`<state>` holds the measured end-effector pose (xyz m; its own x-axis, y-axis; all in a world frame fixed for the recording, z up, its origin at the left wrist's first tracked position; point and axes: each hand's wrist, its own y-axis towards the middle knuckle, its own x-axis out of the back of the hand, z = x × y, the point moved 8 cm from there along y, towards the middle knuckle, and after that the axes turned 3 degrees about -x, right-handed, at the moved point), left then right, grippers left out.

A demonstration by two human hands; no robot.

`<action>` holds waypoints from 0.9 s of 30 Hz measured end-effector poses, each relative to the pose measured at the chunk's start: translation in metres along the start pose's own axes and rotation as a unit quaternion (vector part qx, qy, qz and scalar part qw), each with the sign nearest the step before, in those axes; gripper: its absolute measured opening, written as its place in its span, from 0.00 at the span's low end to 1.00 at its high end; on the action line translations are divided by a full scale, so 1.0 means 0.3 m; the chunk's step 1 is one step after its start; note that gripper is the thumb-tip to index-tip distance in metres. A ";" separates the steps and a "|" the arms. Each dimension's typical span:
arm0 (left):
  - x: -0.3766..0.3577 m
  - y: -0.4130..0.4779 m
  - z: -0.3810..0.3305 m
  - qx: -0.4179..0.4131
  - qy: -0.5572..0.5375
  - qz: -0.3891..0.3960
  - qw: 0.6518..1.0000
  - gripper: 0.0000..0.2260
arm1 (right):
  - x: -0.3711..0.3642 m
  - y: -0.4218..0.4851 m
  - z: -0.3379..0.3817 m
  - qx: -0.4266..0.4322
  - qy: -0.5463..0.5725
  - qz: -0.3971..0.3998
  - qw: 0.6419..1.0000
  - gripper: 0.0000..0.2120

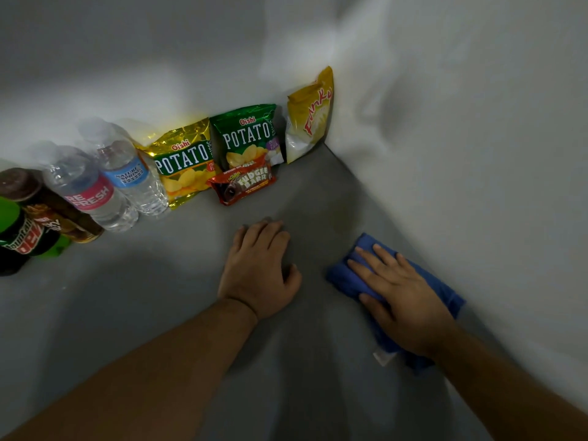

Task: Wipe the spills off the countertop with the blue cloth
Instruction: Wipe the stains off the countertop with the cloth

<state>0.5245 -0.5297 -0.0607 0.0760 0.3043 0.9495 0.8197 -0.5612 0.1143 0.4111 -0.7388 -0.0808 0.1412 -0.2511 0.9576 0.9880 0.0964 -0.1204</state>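
Note:
A folded blue cloth (445,291) lies on the grey countertop (143,297) close to the right wall. My right hand (401,297) presses flat on top of it, fingers spread and thumb curled over its near edge. My left hand (259,268) rests palm down on the bare counter a little to the left of the cloth, holding nothing. A faint yellowish stain (342,218) shows on the counter just beyond the cloth, toward the corner.
Along the back wall stand snack bags: two Oishi potato chip bags (187,160) (246,135), a Fudgee Barr pack (243,183) and a yellow bag (310,116) in the corner. Water bottles (127,176) and soda bottles (25,230) stand at the left. White walls close off the back and right.

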 end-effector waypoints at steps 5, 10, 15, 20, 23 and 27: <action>-0.002 0.004 -0.004 0.006 0.010 0.011 1.000 0.27 | 0.033 0.164 -0.068 -0.108 -0.017 -0.037 0.993 0.28; -0.004 0.006 -0.001 0.007 0.012 0.014 1.000 0.28 | 0.004 0.253 0.026 -0.122 -0.015 -0.029 0.992 0.30; -0.011 0.005 0.007 0.005 0.002 0.009 1.000 0.27 | -0.006 0.136 0.033 0.009 -0.006 0.010 1.000 0.29; -0.014 0.007 0.006 0.001 0.002 -0.003 1.000 0.27 | 0.049 0.184 -0.048 -0.014 0.010 -0.015 1.000 0.29; -0.015 0.008 0.006 0.001 0.005 -0.002 1.000 0.27 | 0.044 0.302 -0.045 -0.106 -0.019 -0.025 0.994 0.29; -0.016 0.007 0.006 0.002 0.010 0.002 1.000 0.28 | 0.020 0.343 0.051 -0.116 -0.010 -0.025 0.993 0.31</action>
<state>0.5270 -0.5310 -0.0655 0.0685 0.2868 0.9555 0.8211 -0.5602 0.1093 0.5127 -0.7157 -0.0836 0.0922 -0.2314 0.9685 0.9817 -0.1418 -0.1273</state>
